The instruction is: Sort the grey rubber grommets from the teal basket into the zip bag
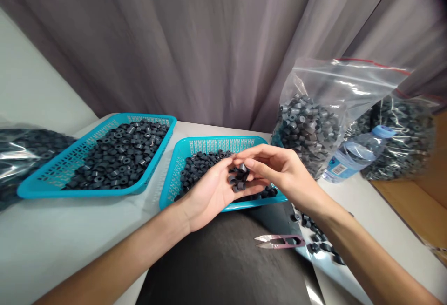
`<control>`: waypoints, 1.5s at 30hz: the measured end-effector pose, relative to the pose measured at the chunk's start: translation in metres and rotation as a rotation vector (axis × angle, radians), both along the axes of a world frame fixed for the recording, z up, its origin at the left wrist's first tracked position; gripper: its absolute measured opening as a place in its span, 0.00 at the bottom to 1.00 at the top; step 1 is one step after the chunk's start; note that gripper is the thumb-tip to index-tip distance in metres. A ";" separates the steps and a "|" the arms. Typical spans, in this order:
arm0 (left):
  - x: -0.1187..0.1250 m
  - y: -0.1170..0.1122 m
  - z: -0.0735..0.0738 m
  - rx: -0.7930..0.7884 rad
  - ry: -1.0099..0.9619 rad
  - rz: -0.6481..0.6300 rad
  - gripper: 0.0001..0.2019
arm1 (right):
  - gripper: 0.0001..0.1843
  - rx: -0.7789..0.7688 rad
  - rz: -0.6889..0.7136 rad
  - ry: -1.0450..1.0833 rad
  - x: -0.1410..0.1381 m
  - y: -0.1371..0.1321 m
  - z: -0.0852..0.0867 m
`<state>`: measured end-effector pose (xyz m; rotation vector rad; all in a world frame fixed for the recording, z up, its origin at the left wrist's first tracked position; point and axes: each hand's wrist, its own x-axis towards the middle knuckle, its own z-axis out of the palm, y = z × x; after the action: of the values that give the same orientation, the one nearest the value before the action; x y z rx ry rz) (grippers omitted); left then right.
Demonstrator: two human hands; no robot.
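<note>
My left hand is cupped palm up over the near blue basket, holding several small black rubber rings. My right hand reaches in from the right, its fingers pinched on one of those rings at the left palm. The basket under both hands holds a pile of the same black rings.
A second blue basket full of black rings sits to the left. Clear zip bags of rings and a water bottle stand at the right. Thread snips and loose rings lie by a dark mat.
</note>
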<state>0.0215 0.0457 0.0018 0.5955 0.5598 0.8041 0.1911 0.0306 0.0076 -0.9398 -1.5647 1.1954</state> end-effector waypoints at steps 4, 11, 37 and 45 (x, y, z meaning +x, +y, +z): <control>0.000 -0.002 -0.003 -0.010 -0.014 0.015 0.15 | 0.11 -0.001 0.018 -0.003 -0.004 -0.001 0.001; 0.000 -0.004 0.002 -0.077 -0.019 0.004 0.14 | 0.08 0.211 -0.078 -0.166 0.000 -0.004 0.006; -0.003 -0.011 0.004 0.125 -0.047 -0.164 0.16 | 0.06 0.394 0.101 -0.666 0.022 -0.007 0.020; 0.000 -0.018 0.008 0.062 -0.072 -0.091 0.17 | 0.06 0.445 0.013 -0.620 0.013 -0.025 0.032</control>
<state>0.0214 0.0275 0.0097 0.6419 0.4404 0.7560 0.2045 0.0060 0.0398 -1.0460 -2.2071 0.5275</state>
